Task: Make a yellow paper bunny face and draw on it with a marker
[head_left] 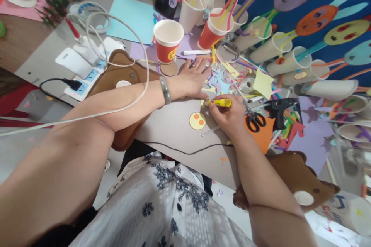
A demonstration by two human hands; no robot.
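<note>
My right hand (232, 114) is closed around a yellow marker (223, 102), its far end close to a small pale-yellow paper piece (202, 103) on the table. Palm down, my left hand (194, 79) lies flat with fingers stretched beside coloured paper scraps (218, 81). A ring and a bracelet (165, 89) are on that hand and wrist. Just below the hands rests a round yellow paper disc (197, 120) with orange dots on it. Black-handled scissors (255, 122) lie right of my right hand, partly over orange paper (262, 139).
A red paper cup (168, 42) stands beyond my left hand. White cups (191, 11) with paper faces on stems line the back right. A black glue gun (278, 112) lies at right. A white cable (146, 46) crosses my left arm near a power strip (84, 85). Brown cushions (118, 71) lie under my left forearm.
</note>
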